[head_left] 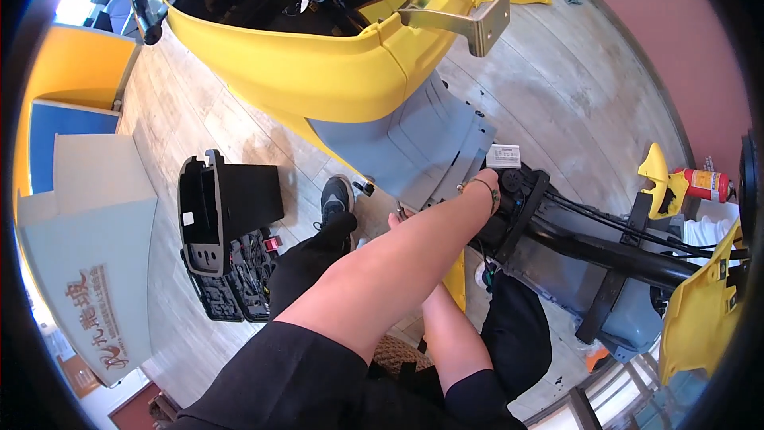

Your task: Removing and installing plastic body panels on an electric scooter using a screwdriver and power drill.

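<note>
My left arm reaches across to the black frame (613, 251) of a partly stripped yellow scooter. My left hand (489, 181) is at the frame's end, beside a small light block with a printed label (504, 156); its fingers are hidden. Underneath crosses my right arm. Only the fingertips of my right hand (395, 220) show past the left forearm, closed around a small dark thing too covered to name. They are close to the grey floorboard (430, 151), below the yellow body panel (318, 72).
A black plastic bin (251, 199) and an open tool case (247, 275) sit on the floor at left. A metal bracket (481, 20) juts from the yellow body. Yellow panels (704, 310) and a red fire extinguisher (707, 185) are at right. A grey-white counter (87, 247) stands far left.
</note>
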A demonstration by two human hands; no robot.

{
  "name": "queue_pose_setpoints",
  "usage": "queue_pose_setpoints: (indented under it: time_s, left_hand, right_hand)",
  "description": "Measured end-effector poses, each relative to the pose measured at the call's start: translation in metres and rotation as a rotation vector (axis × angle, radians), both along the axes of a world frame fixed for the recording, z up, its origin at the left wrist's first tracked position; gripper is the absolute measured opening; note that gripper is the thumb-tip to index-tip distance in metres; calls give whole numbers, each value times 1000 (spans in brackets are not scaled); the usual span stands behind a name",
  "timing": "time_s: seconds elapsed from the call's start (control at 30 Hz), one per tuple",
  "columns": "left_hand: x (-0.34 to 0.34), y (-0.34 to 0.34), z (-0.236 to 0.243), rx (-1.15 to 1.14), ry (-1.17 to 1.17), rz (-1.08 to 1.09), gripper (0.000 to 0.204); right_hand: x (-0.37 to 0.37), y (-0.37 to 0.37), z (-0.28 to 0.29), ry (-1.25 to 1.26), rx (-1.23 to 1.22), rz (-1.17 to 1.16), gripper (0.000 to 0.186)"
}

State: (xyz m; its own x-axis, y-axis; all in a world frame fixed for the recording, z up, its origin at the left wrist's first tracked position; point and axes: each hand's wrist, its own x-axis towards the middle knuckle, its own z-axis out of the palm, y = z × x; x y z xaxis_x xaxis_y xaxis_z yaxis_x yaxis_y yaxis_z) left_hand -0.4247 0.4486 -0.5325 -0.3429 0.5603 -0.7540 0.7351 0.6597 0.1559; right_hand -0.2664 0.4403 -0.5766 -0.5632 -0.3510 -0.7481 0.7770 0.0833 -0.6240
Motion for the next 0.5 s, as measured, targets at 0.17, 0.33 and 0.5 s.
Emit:
queue_pose_setpoints:
  time_s: [0.17,0.33,0.5]
  left_hand:
    - [1,-8,11,-6,-28,58,23]
    - [17,-14,11,106,15,274,25]
    - [95,-22,48,728,236,719,22]
  right_hand:
    - [-28,-20,36,277,400,428,28]
    - [-2,-21,-21,120,323,249,38]
    - [-8,-22,-22,-111,122,75,32]
